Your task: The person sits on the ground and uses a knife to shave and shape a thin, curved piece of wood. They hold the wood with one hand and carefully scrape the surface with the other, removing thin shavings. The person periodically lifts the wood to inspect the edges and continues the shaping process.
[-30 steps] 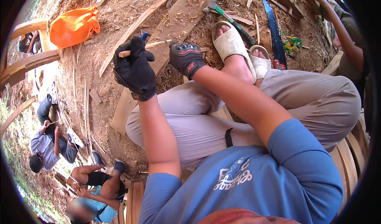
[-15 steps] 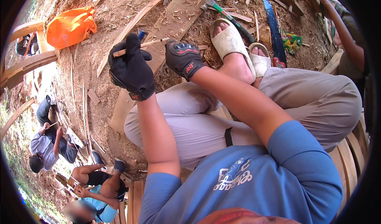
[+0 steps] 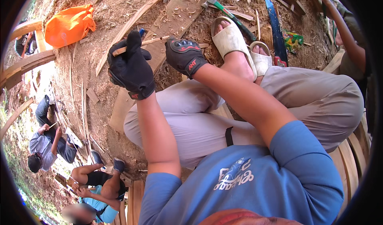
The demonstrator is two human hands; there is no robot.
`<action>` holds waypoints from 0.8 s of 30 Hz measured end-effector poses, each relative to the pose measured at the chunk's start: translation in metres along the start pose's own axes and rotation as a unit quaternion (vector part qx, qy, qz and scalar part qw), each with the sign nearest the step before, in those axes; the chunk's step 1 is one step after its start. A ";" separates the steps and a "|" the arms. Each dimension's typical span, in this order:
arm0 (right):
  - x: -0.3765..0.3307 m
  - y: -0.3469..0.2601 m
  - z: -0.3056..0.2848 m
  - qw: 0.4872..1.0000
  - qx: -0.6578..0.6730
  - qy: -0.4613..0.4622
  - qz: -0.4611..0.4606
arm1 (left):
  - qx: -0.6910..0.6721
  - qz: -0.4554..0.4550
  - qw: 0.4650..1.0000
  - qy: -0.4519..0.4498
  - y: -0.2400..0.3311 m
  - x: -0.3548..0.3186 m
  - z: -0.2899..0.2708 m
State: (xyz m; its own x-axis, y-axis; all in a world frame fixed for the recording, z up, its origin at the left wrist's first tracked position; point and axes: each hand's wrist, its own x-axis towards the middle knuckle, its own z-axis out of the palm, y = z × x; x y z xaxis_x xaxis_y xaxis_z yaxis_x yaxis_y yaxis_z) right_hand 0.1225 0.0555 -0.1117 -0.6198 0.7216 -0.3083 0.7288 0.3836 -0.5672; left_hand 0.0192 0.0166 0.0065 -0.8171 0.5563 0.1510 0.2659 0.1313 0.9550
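Sitting outdoors over bare brown dirt (image 3: 119, 9) littered with wood shavings, the person grips a thin wooden stick (image 3: 153, 41) in both black-gloved hands: the left hand (image 3: 129, 67) is fisted around its near end, the right hand (image 3: 184, 55) closed around its other part. A wide plank (image 3: 175, 13) lies beneath, an orange bag (image 3: 68, 25) to the left, a hammer (image 3: 229, 14) and blue saw (image 3: 274, 29) beside the sandalled feet (image 3: 235, 45).

A person in a blue short-sleeved shirt with pale print, light grey trousers, cream slide sandals (image 3: 231, 39), and black work gloves with red markings.
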 end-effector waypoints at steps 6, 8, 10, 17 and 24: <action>0.006 0.036 0.018 0.997 -0.031 -0.047 0.045 | 0.034 -0.024 0.999 -0.033 -0.005 -0.002 -0.001; 0.010 0.032 0.009 0.996 -0.028 -0.071 0.039 | 0.018 -0.007 1.000 -0.020 -0.009 0.000 -0.002; 0.004 0.018 -0.005 0.997 -0.006 -0.070 0.032 | -0.026 -0.022 0.999 0.005 -0.004 -0.003 0.000; 0.002 0.033 0.025 0.998 -0.001 -0.017 0.056 | 0.051 -0.047 0.998 0.011 0.004 0.003 -0.001; 0.003 0.010 0.008 1.000 0.026 0.000 0.009 | 0.064 -0.025 0.997 0.020 -0.001 0.002 -0.007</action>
State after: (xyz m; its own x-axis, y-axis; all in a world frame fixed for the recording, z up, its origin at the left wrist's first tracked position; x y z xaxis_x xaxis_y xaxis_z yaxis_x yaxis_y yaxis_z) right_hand 0.1255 0.0571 -0.1244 -0.6066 0.7283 -0.3188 0.7236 0.3397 -0.6008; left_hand 0.0137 0.0112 0.0073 -0.8505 0.5130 0.1161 0.2843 0.2628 0.9220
